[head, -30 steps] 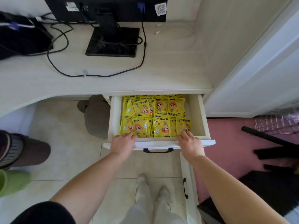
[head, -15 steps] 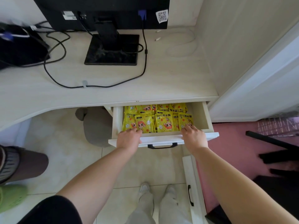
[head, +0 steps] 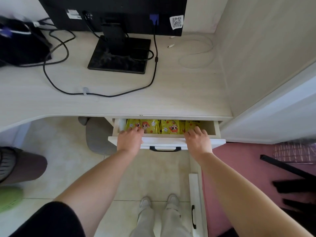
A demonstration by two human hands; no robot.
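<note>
A pale wood-grain desk [head: 171, 93] carries a black monitor [head: 119, 12] at its far edge, standing on a flat square base [head: 119, 55]. A white QR sticker [head: 176, 22] sits on the monitor's right end. Black cables [head: 51, 82] loop across the desk to the left of the base and in front of it, and a thin white cable [head: 196, 55] lies coiled to the right. A black bag [head: 20, 45] rests at far left. Under the desk stands a grey stool [head: 97, 139] on the tiled floor [head: 68, 168]. A white cabinet door [head: 194, 202] with a black handle hangs open beside a pink mat [head: 248, 168].
</note>
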